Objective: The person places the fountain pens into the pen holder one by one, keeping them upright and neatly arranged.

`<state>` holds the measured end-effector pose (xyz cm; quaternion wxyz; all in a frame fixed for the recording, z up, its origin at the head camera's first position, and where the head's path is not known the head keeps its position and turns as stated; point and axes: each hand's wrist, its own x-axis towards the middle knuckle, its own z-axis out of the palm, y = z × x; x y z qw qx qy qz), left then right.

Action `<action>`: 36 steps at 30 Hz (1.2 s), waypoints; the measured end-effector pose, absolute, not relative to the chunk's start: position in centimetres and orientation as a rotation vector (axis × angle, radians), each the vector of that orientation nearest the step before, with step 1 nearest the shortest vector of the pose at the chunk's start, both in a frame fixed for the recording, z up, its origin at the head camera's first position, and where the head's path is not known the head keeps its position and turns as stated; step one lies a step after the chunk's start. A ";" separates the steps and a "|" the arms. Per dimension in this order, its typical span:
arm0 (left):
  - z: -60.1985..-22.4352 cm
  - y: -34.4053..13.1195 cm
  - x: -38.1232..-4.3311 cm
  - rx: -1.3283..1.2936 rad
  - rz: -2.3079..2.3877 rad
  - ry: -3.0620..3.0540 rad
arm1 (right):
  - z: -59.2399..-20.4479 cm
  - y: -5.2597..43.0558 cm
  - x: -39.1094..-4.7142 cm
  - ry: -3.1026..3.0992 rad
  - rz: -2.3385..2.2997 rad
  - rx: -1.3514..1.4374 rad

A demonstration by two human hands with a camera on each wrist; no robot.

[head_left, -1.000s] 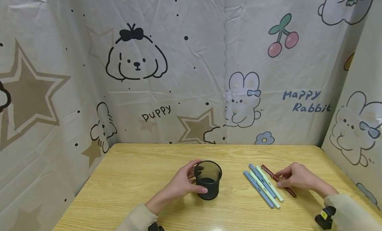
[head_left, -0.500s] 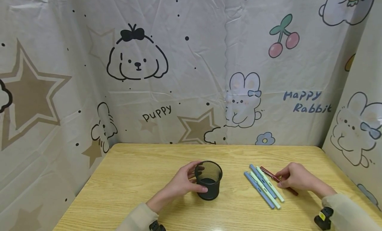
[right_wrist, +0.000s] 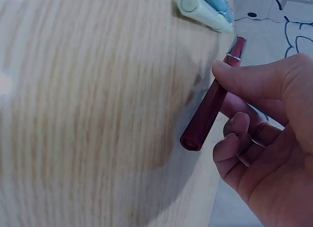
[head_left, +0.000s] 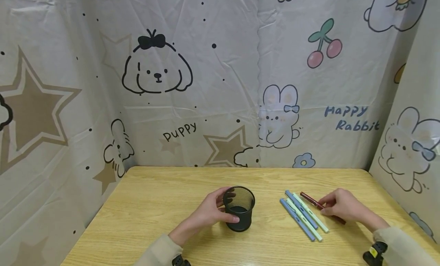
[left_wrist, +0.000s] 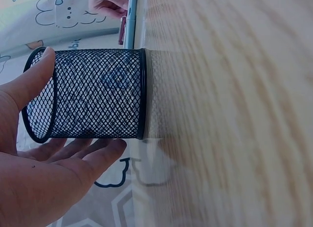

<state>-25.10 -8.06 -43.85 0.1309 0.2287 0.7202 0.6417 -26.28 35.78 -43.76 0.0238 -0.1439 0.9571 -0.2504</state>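
My left hand (head_left: 214, 210) grips a black mesh pen holder (head_left: 240, 223) that stands upright on the table. In the left wrist view, the thumb lies across one side of the mesh cup (left_wrist: 98, 95) near the rim, with the fingers along the opposite side. Between thumb and fingers, my right hand (head_left: 348, 208) pinches a dark red pen (head_left: 311, 200). Seen by the right wrist camera, the pen (right_wrist: 205, 117) slants with its clip end pointing away; whether it touches the table is hard to tell. Several blue and pale green pens lie side by side left of it.
The loose pens include a blue pen (head_left: 297, 220) and a pale green pen (head_left: 311, 213), between the pen holder and my right hand. A wood-grain table (head_left: 172, 185) carries everything. Behind it hangs a printed cloth (head_left: 220, 90), with more cloth along both sides.
The red pen has turned slightly in my right hand, its near end swinging a little right. My left hand and the pen holder have stayed in place.
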 end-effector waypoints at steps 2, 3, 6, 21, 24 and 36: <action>-43.9 -8.0 -25.1 0.663 1.856 2.099 | -43.7 35.8 -26.2 2.956 -0.821 -0.434; -43.9 -8.0 -25.1 0.662 1.854 2.101 | -43.7 35.8 -26.1 2.952 -0.842 -0.438; -43.8 -8.0 -25.1 0.658 1.843 2.115 | -43.5 35.7 -25.9 2.938 -0.908 -0.441; -43.8 -7.8 -25.1 0.654 1.838 2.105 | -41.6 33.2 -24.3 2.922 -1.100 -0.460; -43.8 -7.8 -25.1 0.652 1.845 2.092 | -41.4 32.4 -24.0 2.907 -1.176 -0.450; -44.2 -7.8 -25.4 0.641 1.875 2.061 | -40.3 28.3 -23.0 2.853 -1.386 -0.418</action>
